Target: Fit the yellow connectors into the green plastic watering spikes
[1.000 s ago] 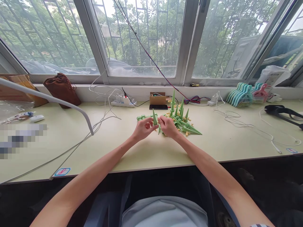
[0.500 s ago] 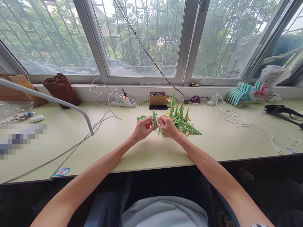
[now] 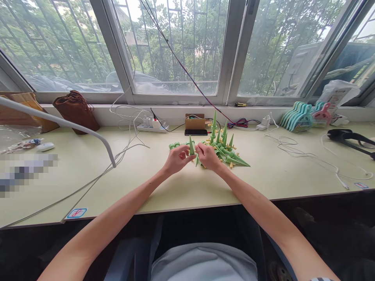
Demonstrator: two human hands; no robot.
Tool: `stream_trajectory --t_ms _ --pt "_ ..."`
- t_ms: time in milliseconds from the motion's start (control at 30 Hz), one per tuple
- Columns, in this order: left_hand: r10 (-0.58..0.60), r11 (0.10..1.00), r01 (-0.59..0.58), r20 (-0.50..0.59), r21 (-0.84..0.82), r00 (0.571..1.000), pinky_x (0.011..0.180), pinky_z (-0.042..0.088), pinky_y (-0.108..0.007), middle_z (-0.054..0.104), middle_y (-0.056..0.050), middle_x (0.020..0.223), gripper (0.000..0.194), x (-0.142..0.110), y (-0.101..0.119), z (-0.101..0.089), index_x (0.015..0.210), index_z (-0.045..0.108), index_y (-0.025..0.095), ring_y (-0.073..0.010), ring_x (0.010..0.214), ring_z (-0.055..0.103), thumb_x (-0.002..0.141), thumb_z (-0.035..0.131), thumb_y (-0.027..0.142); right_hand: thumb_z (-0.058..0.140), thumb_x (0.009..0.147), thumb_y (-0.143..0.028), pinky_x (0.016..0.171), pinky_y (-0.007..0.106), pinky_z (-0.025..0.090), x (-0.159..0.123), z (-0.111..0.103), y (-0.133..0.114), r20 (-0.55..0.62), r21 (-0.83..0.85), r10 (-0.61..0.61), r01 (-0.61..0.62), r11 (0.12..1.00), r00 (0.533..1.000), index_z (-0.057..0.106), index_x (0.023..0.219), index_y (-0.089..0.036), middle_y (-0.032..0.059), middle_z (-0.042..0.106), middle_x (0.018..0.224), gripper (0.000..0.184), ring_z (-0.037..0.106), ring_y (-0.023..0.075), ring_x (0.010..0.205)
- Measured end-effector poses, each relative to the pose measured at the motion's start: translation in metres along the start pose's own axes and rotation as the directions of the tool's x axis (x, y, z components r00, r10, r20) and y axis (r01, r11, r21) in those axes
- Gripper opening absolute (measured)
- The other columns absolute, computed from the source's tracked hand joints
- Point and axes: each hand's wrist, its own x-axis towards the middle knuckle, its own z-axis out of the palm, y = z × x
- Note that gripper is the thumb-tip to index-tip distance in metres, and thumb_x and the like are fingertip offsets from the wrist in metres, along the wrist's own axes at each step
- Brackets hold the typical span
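Note:
Between finger and thumb my left hand (image 3: 177,159) grips a green plastic watering spike (image 3: 191,146), its point upward. My right hand (image 3: 207,157) is closed right beside it, fingers pinched at the spike's side on a small yellow valve (image 3: 196,151) that is mostly covered. A pile of similar green spikes (image 3: 234,158) with yellow valves lies just beyond and to the right of my right hand. A few stand upright, such as the tall spike (image 3: 214,127). Green caps (image 3: 175,145) lie behind my left hand, partly hidden.
A black phone (image 3: 196,132) lies before a small cardboard box (image 3: 195,123). White cables and a power strip (image 3: 152,127) are at the back left. A brown pouch (image 3: 76,113), teal hangers (image 3: 296,117) and a black strapped item (image 3: 350,138) stand farther out.

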Motion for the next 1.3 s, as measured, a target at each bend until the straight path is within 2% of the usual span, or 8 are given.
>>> stream_trajectory --t_ms 300,633,833,1100,1200,1300 --pt "-0.008 1.0 0.008 0.001 -0.02 1.0 0.046 0.039 -0.021 0.055 0.001 0.076 0.032 0.0001 0.0007 -0.0002 0.091 0.069 0.02 -0.0048 0.048 0.042 0.079 0.076 0.049 0.038 0.098 -0.037 0.056 0.027 0.027 0.0 0.0005 0.0019 -0.008 0.007 -0.008 0.008 1.0 1.0 0.032 0.068 -0.023 -0.0035 0.039 0.056 0.034 0.031 0.0127 0.054" --pt "0.152 0.979 -0.147 -0.028 0.139 0.988 0.052 0.045 -0.021 0.054 -0.001 0.083 0.027 0.0 -0.0058 -0.0017 0.089 0.069 0.02 -0.0064 0.054 0.048 0.085 0.071 0.047 0.039 0.098 -0.037 0.055 0.028 0.025 0.0008 0.0014 0.0045 -0.002 -0.016 -0.009 0.009 1.0 1.0 0.031 0.065 -0.022 -0.0031 0.04 0.055 0.036 0.032 0.0123 0.053" --pt "0.226 0.957 -0.226 0.022 0.181 0.974 0.055 0.047 -0.023 0.057 -0.003 0.087 0.023 -0.0006 -0.0042 -0.0025 0.097 0.073 0.022 -0.0072 0.056 0.05 0.091 0.064 0.042 0.04 0.097 -0.035 0.056 0.027 0.025 0.0007 0.003 0.0055 0.011 -0.036 -0.026 0.026 0.999 1.0 0.034 0.064 -0.022 -0.0027 0.043 0.055 0.036 0.033 0.0119 0.053" --pt "0.285 0.928 -0.288 0.049 0.237 0.957 0.058 0.047 -0.024 0.059 -0.003 0.088 0.02 -0.0016 -0.0041 -0.0037 0.097 0.074 0.022 -0.0066 0.056 0.049 0.093 0.062 0.037 0.04 0.097 -0.033 0.057 0.027 0.028 0.0008 0.0041 0.0068 0.017 -0.037 -0.011 0.012 0.999 1.0 0.039 0.062 -0.021 -0.0018 0.045 0.054 0.037 0.036 0.0121 0.053" --pt "0.276 0.934 -0.275 0.03 0.227 0.961 0.058 0.049 -0.022 0.058 -0.003 0.086 0.018 -0.0011 -0.003 -0.0024 0.097 0.072 0.021 -0.0074 0.058 0.052 0.093 0.062 0.035 0.04 0.097 -0.035 0.056 0.027 0.027 0.0011 0.0046 0.0062 0.004 -0.025 -0.007 0.007 1.0 1.0 0.036 0.061 -0.022 -0.0021 0.043 0.054 0.039 0.034 0.0121 0.053" --pt "0.218 0.958 -0.212 -0.011 0.194 0.976 0.055 0.05 -0.02 0.057 -0.002 0.085 0.017 -0.0001 0.0007 -0.0003 0.095 0.07 0.021 -0.0099 0.065 0.058 0.091 0.063 0.036 0.04 0.097 -0.037 0.055 0.028 0.026 0.0013 0.0049 0.0055 -0.03 -0.002 -0.003 0.003 1.0 1.0 0.031 0.062 -0.022 -0.0029 0.039 0.053 0.04 0.031 0.0122 0.053"
